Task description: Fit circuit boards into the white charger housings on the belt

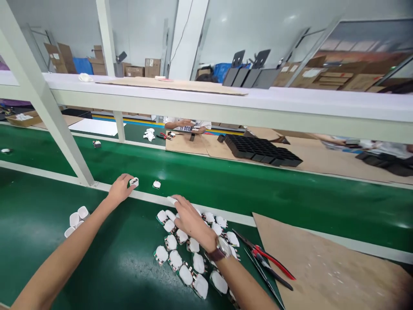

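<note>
My left hand (120, 189) is closed on a small white plastic case (134, 182) with dark parts in its open top, held at the belt's near edge. Stretched over a group of white-topped circuit boards (176, 260) is my right hand (190, 219), its fingers apart. A white covering (172, 200) shows at one of its fingertips. No held object can be made out there. One more white-topped board (156, 184) lies on the green belt (206, 172), between my hands and a little beyond them. Several empty white cases (76, 219) stand left of my left forearm.
Red-handled pliers (271, 260) and tweezers (263, 275) lie right of the boards, beside a brown cardboard sheet (335, 262). A white frame post (61, 116) and shelf rail (206, 107) cross ahead. Beyond the belt, a co-worker's hands (193, 125) are near black trays (263, 150).
</note>
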Tool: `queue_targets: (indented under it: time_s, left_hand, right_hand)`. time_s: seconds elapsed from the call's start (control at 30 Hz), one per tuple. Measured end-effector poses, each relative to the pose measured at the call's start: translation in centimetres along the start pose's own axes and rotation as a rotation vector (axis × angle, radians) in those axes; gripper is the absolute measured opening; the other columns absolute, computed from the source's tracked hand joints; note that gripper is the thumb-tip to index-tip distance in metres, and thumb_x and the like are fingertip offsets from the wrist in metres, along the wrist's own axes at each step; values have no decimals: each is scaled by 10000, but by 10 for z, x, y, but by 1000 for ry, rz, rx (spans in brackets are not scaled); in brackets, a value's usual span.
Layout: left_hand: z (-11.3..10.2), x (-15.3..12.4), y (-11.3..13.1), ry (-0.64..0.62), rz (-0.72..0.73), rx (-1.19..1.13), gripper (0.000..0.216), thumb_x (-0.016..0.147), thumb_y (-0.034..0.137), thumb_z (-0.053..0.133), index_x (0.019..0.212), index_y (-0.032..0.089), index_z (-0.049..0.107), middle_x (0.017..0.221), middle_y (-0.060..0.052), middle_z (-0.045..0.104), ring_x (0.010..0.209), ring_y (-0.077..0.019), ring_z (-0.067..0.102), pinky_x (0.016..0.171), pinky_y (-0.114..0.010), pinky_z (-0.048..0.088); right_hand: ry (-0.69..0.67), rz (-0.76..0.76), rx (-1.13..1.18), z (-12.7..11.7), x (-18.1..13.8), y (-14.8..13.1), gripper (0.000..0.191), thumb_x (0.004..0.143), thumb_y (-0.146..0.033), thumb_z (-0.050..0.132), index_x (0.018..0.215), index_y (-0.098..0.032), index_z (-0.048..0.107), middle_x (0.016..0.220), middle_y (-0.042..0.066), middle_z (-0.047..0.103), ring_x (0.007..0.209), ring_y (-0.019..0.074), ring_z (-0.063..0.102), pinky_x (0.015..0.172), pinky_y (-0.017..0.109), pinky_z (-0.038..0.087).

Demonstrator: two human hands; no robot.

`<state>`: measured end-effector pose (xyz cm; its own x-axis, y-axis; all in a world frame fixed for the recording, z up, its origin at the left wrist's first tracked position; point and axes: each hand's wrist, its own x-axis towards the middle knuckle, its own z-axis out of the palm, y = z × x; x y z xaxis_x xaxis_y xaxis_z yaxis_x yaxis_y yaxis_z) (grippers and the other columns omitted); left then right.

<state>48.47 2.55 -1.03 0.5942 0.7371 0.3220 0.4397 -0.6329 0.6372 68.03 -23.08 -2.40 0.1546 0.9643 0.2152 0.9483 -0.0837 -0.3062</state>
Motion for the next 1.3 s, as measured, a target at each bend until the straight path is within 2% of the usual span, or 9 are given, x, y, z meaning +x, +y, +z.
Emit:
queue_targets:
  time_s: [0.1,0.2,0.37,0.57,0.73,0.83,1.03,1.17,1.3]
  left_hand:
    - [-43,-40,-1,111,62,44,359,913,416,696,1211,217,670,1231,-110,703,1018,-282,714,886,-411,590]
    - [-101,-94,-9,236,69,119,358,970,524,647,1183,239,681,1105,-63,725,899,-232,709,814,-358,591]
    - [-153,-185,-36,53,-15,350,379,995,597,598,1095,256,729,1021,-50,683,832,-211,670,698,-307,547]
    - [-135,-236,-65,66,95,625,362,1028,502,547,999,205,752,1016,-113,573,909,-268,603,743,-374,568]
    - [-124,-237,-22,276,202,465,151,985,360,663,943,222,708,1212,-112,514,1072,-290,587,898,-477,607]
    - [-104,-239,7,153,279,150,41,964,264,693,959,249,655,1359,-85,460,1209,-290,596,973,-454,616]
    - [-42,-241,13,-249,194,-158,320,950,108,593,1233,246,535,1318,-125,552,1218,-257,631,1038,-439,585]
    - [-22,-243,0,-288,101,-293,653,928,145,660,1504,283,386,1359,-113,576,1265,-264,628,1116,-487,544]
    - [-11,-253,-8,-261,56,-352,715,981,251,676,1577,327,289,1399,-90,601,1297,-257,629,1139,-491,527]
  right_hand:
    - [-68,107,-24,3,54,12,378,930,-159,613,1305,-112,613,1360,184,601,1210,298,635,1085,414,499]
    - [-79,157,-8,11,96,17,342,955,-261,630,1250,-88,635,1254,215,626,1130,310,660,984,388,516]
    - [-105,107,53,20,113,3,186,952,-190,545,1042,-98,679,1075,184,646,1060,291,653,944,380,503]
    - [-237,-267,229,24,24,-66,108,927,-206,615,1025,-224,655,1174,52,637,1084,190,632,982,287,531]
    - [-200,-468,205,45,-49,-109,194,872,-49,580,994,-194,619,1181,109,643,1057,243,641,857,354,626]
    - [-63,-388,23,58,-72,-117,264,778,36,578,924,-180,621,1377,176,574,1195,316,603,941,453,633]
    - [24,-336,-87,68,-87,-123,357,788,27,593,1085,-164,646,1185,171,652,1070,334,615,914,533,635]
    - [156,-325,128,56,-81,-126,397,909,-43,572,1294,-136,549,1252,179,628,1148,331,596,967,529,610]
    - [204,-353,265,42,-71,-133,373,980,-93,570,1337,-199,547,1262,143,621,1149,292,613,946,471,615]
